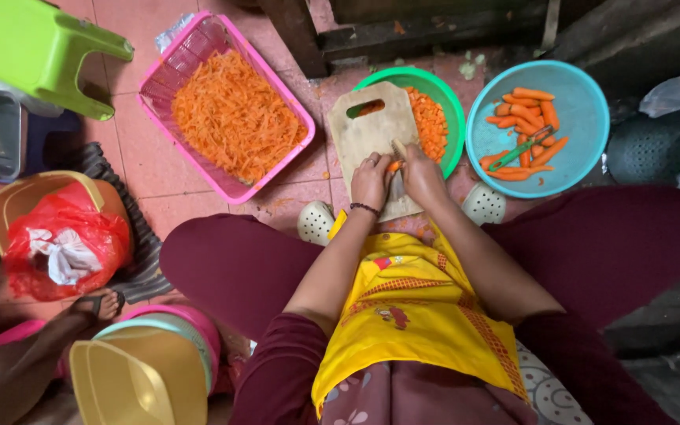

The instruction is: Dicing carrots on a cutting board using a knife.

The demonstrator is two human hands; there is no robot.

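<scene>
A pale cutting board [364,135] rests on the rim of a green bowl [449,102] that holds cut carrot pieces [431,122]. My left hand [371,179] presses a piece of carrot [393,166] onto the board. My right hand [421,173] is shut on a knife [397,149], its blade right against the carrot between the two hands. A dark bracelet circles my left wrist.
A pink basket [198,47] of shredded carrot lies to the left. A blue bowl [584,102] at the right holds peeled carrots and a green peeler [518,149]. A green stool [37,47], a red bag [64,236] in a yellow tub and another person's sandalled foot [97,305] are at left.
</scene>
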